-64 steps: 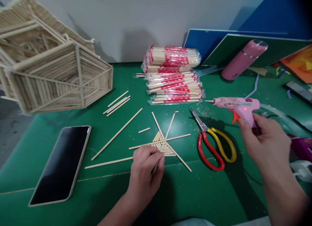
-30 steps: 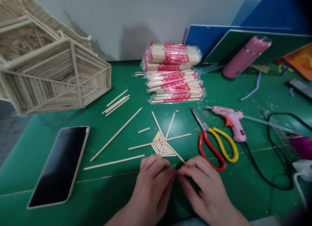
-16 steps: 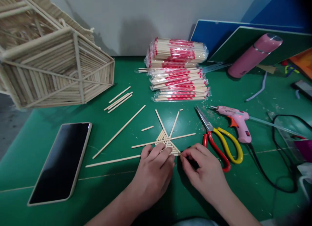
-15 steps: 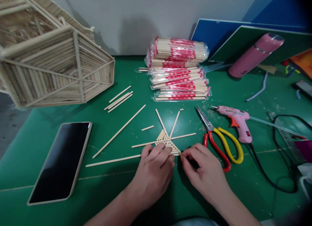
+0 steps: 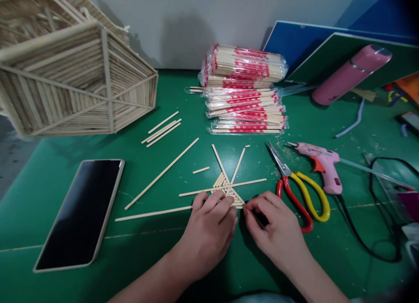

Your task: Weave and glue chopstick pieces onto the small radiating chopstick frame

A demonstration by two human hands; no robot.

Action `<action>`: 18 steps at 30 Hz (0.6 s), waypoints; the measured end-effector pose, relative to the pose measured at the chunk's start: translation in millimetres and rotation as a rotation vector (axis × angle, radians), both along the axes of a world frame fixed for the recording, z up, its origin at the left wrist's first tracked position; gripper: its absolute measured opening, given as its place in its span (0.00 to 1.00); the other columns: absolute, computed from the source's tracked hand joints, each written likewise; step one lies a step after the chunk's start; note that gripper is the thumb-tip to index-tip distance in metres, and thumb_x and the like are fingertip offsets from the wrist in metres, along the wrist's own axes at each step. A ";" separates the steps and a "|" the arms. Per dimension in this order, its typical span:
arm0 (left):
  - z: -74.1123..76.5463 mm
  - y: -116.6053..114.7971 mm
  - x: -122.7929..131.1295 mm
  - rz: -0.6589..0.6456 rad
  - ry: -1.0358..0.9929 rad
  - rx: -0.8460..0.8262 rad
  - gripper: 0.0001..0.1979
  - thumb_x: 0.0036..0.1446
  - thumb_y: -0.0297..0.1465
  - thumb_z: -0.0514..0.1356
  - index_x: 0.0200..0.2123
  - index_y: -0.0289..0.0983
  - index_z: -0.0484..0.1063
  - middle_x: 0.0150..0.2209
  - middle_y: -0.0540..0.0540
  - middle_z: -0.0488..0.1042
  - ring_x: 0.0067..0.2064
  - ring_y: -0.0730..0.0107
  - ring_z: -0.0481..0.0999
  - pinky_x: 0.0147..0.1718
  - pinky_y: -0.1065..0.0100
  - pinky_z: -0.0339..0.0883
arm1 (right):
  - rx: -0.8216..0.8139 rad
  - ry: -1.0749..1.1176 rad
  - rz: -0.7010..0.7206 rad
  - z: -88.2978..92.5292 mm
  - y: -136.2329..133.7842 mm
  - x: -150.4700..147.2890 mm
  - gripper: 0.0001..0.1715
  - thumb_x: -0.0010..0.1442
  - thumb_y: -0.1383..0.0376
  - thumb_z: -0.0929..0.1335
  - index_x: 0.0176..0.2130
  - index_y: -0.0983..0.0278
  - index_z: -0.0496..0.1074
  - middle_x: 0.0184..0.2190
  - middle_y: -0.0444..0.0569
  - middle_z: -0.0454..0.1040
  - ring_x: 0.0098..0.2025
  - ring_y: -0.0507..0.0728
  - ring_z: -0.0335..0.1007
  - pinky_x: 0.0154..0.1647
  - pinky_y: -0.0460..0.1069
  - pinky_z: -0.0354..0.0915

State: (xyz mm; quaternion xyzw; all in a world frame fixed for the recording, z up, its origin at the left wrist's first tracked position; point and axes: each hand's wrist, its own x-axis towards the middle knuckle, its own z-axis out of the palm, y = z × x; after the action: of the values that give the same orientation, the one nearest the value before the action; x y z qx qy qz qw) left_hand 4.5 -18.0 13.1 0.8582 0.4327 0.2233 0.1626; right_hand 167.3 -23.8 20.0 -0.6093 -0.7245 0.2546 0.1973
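Note:
A small fan-shaped lattice of glued bamboo sticks point(image 5: 225, 186) lies on the green table point(image 5: 137, 259). My left hand point(image 5: 209, 226) rests over its near edge, fingers curled and pressing on the sticks. My right hand point(image 5: 273, 231) sits just right of it, thumb and forefinger pinched at the lower right tip of the lattice. What the pinch holds is too small to make out. Red and yellow scissors point(image 5: 296, 189) and a pink glue gun point(image 5: 319, 163) lie to the right of my hands.
A large stick-built structure point(image 5: 75, 80) fills the far left. A phone point(image 5: 80, 211) lies near left. Wrapped chopstick bundles point(image 5: 244, 91) are stacked at the back, loose sticks point(image 5: 162, 128) lie mid-table, a pink bottle point(image 5: 352, 74) and a black cord point(image 5: 369, 233) are at right.
My right hand let go of the glue gun, now lying on the table, and came to the lattice beside my left hand. Both hands have stayed there for the last half second.

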 end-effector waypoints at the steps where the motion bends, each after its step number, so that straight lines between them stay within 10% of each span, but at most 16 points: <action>1: 0.2 0.0 0.1 0.000 0.002 -0.006 0.10 0.55 0.26 0.50 0.38 0.36 0.69 0.41 0.46 0.72 0.46 0.63 0.65 0.45 0.58 0.52 | -0.006 0.001 -0.001 0.0 0.2 -0.3 0.05 0.54 0.67 0.62 0.28 0.62 0.67 0.27 0.46 0.64 0.31 0.55 0.61 0.32 0.49 0.59; 18: 0.6 0.7 -0.3 -0.023 0.042 0.036 0.13 0.55 0.27 0.51 0.44 0.39 0.67 0.42 0.47 0.71 0.47 0.62 0.64 0.44 0.58 0.52 | 0.035 0.137 -0.176 -3.3 -6.8 7.9 0.07 0.53 0.66 0.64 0.35 0.61 0.61 0.27 0.42 0.63 0.28 0.50 0.62 0.27 0.45 0.62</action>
State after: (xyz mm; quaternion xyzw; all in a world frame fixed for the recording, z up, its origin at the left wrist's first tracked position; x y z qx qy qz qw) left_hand 4.2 -17.3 13.7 0.8703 0.4221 0.2111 0.1407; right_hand 175.2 -30.6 16.8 -0.6483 -0.6574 0.2645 0.2785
